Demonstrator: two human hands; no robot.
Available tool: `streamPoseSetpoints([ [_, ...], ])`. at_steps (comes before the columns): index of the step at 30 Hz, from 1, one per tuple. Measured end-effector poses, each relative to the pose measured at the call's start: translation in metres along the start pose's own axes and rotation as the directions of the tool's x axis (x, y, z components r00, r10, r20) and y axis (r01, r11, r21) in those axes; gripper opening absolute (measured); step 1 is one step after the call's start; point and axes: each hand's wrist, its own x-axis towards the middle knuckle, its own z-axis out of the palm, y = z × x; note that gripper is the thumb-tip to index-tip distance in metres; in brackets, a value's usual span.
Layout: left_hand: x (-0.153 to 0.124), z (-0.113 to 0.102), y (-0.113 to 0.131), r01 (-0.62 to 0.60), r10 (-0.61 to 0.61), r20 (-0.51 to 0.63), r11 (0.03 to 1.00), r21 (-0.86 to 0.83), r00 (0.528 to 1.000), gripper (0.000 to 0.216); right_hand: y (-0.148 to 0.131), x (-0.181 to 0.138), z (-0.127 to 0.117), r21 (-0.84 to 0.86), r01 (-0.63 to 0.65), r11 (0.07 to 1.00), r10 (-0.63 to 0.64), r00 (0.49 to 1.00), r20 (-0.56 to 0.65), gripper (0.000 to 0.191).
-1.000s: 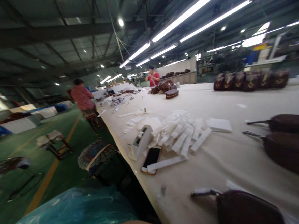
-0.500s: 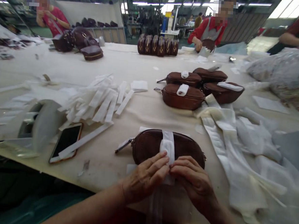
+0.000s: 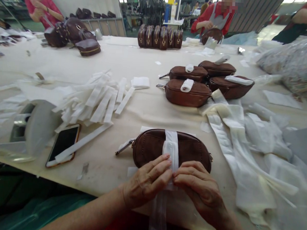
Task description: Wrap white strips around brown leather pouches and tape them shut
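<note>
Two hands meet at the near edge of the counter (image 3: 132, 113), over a brown leather pouch (image 3: 151, 148) lying flat just beyond them. A white strip (image 3: 171, 145) runs across the pouch's middle and down over its near side. The left hand (image 3: 146, 182) and right hand (image 3: 199, 190) are curled, fingertips pressed together on the strip's lower part, pinching it against the pouch edge. This looks like the wrapping step; the next move likely calls for keeping the strip taut and centred. A phone (image 3: 62, 145) and a heap of loose strips (image 3: 97, 97) lie to the left.
</note>
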Motion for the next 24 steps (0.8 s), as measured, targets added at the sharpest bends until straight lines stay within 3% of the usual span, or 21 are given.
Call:
streamPoseSetpoints([
  [10,-0.001,0.0,-0.002,-0.014,0.014,0.001,0.999,-0.029,1.0,0.017,0.0,-0.005,0.002,-0.065,0.05,0.997,-0.046,0.998,0.051,0.015],
  [16,-0.004,-0.002,-0.009,-0.132,0.132,0.014,0.991,-0.021,0.991,0.017,0.007,-0.014,0.007,-0.265,0.206,0.942,-0.191,0.978,0.083,0.02],
  [24,-0.005,-0.015,-0.014,-0.23,0.236,0.151,0.971,-0.057,0.96,0.023,0.012,-0.023,0.012,-0.343,0.249,0.906,-0.24,0.968,0.069,0.016],
])
